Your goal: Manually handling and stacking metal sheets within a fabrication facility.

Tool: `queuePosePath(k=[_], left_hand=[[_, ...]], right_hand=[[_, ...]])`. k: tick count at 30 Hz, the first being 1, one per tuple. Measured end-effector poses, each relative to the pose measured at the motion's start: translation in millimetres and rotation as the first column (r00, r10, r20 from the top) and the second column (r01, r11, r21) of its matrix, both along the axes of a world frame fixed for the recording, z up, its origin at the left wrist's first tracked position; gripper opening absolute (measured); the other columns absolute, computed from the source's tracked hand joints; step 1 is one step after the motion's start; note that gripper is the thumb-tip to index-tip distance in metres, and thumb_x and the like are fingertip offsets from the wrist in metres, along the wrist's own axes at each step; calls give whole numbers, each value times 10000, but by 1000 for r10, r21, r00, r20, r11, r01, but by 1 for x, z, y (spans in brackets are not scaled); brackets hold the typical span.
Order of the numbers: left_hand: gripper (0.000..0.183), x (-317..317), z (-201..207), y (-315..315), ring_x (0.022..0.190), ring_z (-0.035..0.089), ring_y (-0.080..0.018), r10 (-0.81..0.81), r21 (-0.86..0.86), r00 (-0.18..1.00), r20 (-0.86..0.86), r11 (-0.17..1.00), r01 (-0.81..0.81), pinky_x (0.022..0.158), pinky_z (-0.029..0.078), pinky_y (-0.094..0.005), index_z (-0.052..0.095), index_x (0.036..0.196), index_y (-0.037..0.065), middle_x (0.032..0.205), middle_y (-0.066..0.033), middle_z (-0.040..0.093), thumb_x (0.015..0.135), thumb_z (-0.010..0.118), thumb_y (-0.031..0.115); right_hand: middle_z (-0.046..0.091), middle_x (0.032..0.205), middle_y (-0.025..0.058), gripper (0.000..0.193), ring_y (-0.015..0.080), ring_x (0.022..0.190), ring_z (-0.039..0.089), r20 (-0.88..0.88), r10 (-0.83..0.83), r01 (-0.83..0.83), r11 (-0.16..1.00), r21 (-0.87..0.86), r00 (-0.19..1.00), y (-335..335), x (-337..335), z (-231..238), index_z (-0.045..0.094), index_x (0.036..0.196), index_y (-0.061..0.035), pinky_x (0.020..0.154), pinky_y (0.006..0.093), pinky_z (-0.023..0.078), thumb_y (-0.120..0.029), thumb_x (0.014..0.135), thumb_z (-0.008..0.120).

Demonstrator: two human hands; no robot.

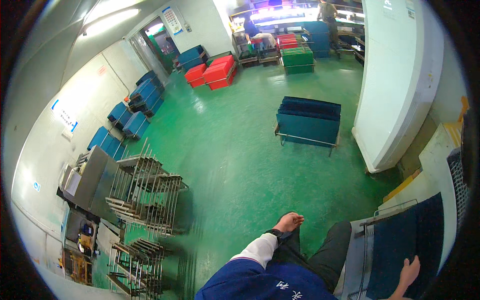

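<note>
My left hand [289,222] hovers in front of my body over my thigh, its fingers loosely curled with nothing visible in them. A dark watch [276,233] sits on that wrist. At the lower right, my right hand [410,272] is over a row of dark blue panels [395,245], fingers apart. Whether it touches them I cannot tell. The panels stand packed close together beside a metal wire frame [363,260]. My right forearm is mostly out of view.
A rack of blue panels [307,131] stands on the green floor [225,165] ahead. Bare metal racks [145,195] are stacked at left. Red bins [220,72] and blue bins [145,95] line the far side. A white pillar [400,85] rises at right. Two people are near a lit bench [295,17].
</note>
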State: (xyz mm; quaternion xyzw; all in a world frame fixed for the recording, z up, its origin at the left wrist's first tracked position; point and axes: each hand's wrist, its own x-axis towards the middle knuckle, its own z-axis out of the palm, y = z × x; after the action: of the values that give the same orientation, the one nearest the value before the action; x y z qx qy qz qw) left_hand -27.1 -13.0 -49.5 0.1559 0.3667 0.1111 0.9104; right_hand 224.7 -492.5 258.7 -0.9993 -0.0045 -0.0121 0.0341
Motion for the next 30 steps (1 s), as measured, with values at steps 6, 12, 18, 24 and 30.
queuePosePath(k=[6,12,18,24,30], left_hand=[[85,2,9,0,873,576,-265,-9,-16,1000,-14,1000,9,747,492,-362,507,904,17,961,-139,573,825,483,38],[61,-3,-2,-1,837,562,-268,-25,115,999,30,993,21,744,474,-361,502,870,-7,905,-131,556,826,474,25],[100,-15,-20,8,856,579,-263,-39,121,993,112,992,26,760,478,-362,518,882,-10,921,-143,565,808,466,31],[171,3,16,2,891,566,-251,-35,8,999,14,999,35,789,470,-360,510,919,7,939,-110,565,870,500,171],[127,-3,-18,8,932,554,-280,-6,-10,999,36,1000,7,821,459,-383,498,938,1,981,-135,560,849,484,91]], right_hand=[[520,1160,190,455,331,1079,485,10,-11,11,1000,11,1000,1,1,0,478,1185,17,930,378,374,-126,777,618],[528,1141,196,480,339,1061,493,34,11,-12,1000,27,999,-1,3,-3,476,1182,19,920,389,381,-132,756,638],[533,1132,196,489,336,1059,495,62,39,-42,998,49,997,2,7,-8,481,1174,16,917,392,379,-126,737,651],[537,1121,190,519,335,1055,496,71,-29,24,997,74,997,-16,13,-14,489,1157,18,916,388,382,-83,688,686],[544,1092,190,531,336,1040,501,93,6,-18,993,118,996,-12,14,-13,497,1140,21,910,388,385,-82,661,702]])
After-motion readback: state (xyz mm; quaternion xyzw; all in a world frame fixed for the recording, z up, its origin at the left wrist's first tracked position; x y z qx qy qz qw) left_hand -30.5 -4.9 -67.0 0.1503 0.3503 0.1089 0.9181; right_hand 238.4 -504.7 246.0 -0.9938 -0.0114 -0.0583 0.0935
